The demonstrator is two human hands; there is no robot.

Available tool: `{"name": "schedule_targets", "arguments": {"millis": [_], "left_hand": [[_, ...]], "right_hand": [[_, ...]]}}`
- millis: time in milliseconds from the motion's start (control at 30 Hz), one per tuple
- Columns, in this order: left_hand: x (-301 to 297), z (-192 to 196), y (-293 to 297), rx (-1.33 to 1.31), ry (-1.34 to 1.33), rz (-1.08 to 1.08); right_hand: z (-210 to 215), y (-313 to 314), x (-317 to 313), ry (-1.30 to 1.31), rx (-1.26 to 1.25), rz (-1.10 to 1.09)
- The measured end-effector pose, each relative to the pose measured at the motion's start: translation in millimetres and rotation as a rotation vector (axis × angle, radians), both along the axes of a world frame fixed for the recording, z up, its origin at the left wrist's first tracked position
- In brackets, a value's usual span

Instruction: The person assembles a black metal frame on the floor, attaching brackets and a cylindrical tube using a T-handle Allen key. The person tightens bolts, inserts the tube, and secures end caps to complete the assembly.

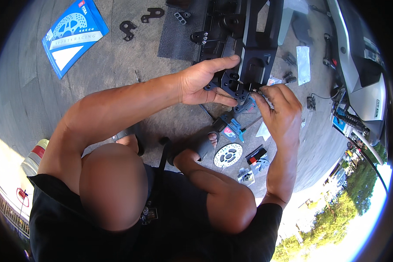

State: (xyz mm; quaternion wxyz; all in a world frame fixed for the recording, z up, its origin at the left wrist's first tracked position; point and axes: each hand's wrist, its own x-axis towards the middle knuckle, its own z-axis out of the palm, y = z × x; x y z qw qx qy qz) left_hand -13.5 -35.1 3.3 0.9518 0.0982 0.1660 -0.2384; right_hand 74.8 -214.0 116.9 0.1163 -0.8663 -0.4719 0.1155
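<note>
My left hand (201, 82) grips a black metal bracket (232, 84) with holes in it, thumb stretched along its far side and fingers beneath. The bracket sits against the near end of a long black swingarm (258, 59). Just right of the bracket, my right hand (282, 110) pinches a small bolt (256, 91) between thumb and forefinger, its tip close to the bracket. The fingertips partly cover the bolt. Below the hands, a blue and grey power tool (231, 127) lies on the ground, with a drilled brake disc (236, 153) nearer to me.
Two loose black brackets (127, 30) and a blue package (76, 38) lie at the far left. Dark padding (172, 43) lies under the swingarm. A clear bag (303, 65) and small black parts lie to the right, beside pale vehicle bodywork (375, 98). My sandalled foot (205, 146) stands near the tool.
</note>
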Motion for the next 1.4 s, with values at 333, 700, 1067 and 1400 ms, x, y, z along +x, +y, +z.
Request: {"name": "schedule_targets", "arguments": {"millis": [333,700,1067,1400], "left_hand": [[2,-4,2,0.023,-0.050,-0.048],[1,-2,2,0.013,-0.082,-0.037],[-3,-2,0,0.037,-0.031,-0.039],[-4,-6,0,0.072,-0.129,-0.044]], "right_hand": [[5,4,4,-0.097,-0.143,0.025],[6,1,4,-0.079,-0.128,0.045],[-8,-3,0,-0.117,-0.015,0.094],[-18,-12,5,-0.020,0.015,0.036]]}}
